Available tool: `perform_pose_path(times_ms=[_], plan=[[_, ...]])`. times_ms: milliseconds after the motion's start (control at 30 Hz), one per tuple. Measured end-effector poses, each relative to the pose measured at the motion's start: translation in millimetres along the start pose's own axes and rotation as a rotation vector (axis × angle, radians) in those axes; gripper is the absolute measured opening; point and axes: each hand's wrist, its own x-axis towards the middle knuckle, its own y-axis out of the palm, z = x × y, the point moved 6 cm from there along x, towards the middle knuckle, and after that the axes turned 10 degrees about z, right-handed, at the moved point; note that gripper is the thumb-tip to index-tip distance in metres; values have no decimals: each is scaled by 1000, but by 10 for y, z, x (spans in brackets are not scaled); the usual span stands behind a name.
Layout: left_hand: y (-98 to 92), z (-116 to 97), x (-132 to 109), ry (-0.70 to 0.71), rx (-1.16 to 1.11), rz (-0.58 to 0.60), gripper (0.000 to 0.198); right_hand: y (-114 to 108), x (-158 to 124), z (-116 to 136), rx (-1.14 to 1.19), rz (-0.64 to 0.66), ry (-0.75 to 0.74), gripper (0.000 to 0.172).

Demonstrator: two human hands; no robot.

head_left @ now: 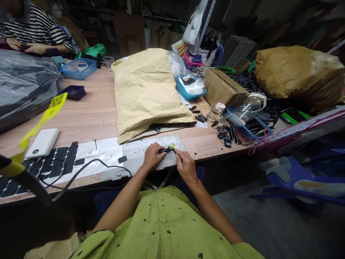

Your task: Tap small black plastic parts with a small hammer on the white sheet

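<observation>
Over the front edge of the table, my left hand (153, 154) is closed on a small black piece (163, 150). A round, pale yellow-green part (171, 146) shows at its right end; I cannot tell whether the two are joined. My right hand (186, 165) pinches a thin dark tool (174, 151), its tip against or very near the round part. Its exact kind is too small to make out. Under both hands lies a greyish-white sheet (140, 149). Left of it, black rounded stickers (63, 158) sit on white backing paper (88, 153).
A large cream sack (148, 90) stands just beyond my hands. To the left are a white power bank (44, 142) and a black cable (91, 162). At the right are a blue basket (242, 126), black parts (230, 135) and a cardboard box (222, 86). A person in stripes (45, 27) works far left.
</observation>
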Motion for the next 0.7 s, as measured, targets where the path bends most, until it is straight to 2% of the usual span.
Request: perform_pose_path(times_ms=[133, 333, 433, 567, 700], plan=[[9, -7, 0, 7, 31, -2, 17, -59, -5, 101, 69, -40, -70, 35], [15, -12, -2, 2, 57, 10, 16, 88, -38, 136, 28, 47, -100, 36], [13, -21, -8, -3, 47, 10, 17, 99, -33, 88, 15, 44, -92, 36], [15, -15, -10, -12, 33, 12, 19, -49, 58, -68, -73, -45, -55, 35], [20, 4, -6, 5, 27, -1, 19, -185, 212, -426, -308, -78, 92, 36]])
